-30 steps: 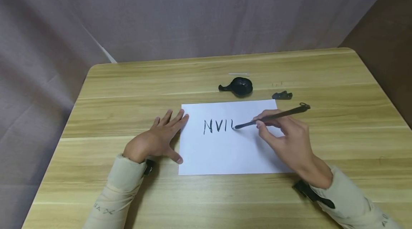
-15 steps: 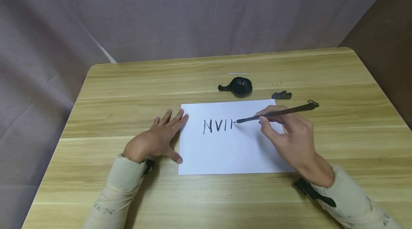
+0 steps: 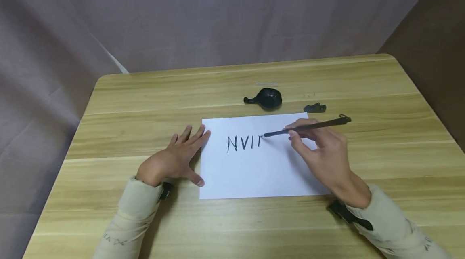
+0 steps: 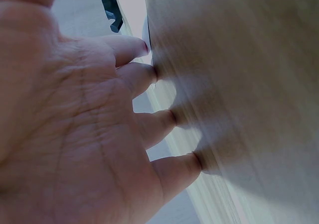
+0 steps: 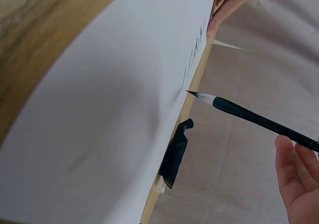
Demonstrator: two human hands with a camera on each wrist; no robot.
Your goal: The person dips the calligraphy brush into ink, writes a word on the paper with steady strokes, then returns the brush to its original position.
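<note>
My right hand (image 3: 323, 154) pinches a dark writing brush (image 3: 327, 123) between thumb and fingers, its shaft slanting up to the right. In the right wrist view the brush (image 5: 249, 115) has pale bristles ending in a black tip. The tip is by the top of the last stroke on the white paper (image 3: 247, 178); whether it touches is unclear. Black strokes (image 3: 244, 143) there read NVII. With fingers spread, my left hand (image 3: 170, 162) rests at the paper's left edge, fingertips and thumb on or beside it. The left wrist view shows its fingers (image 4: 154, 129) extended.
Behind the paper sits a black dish (image 3: 269, 99) with a short handle, and a thin clear stick (image 3: 266, 84) lies beyond it. A small dark brush rest (image 3: 315, 108) stands near the paper's back right corner. All lie on a wooden table (image 3: 145, 97) before a grey curtain.
The brush tip has gone from the foot of the last stroke up to its top, my right hand moving with it. My left hand keeps its place; the whole view has shifted slightly.
</note>
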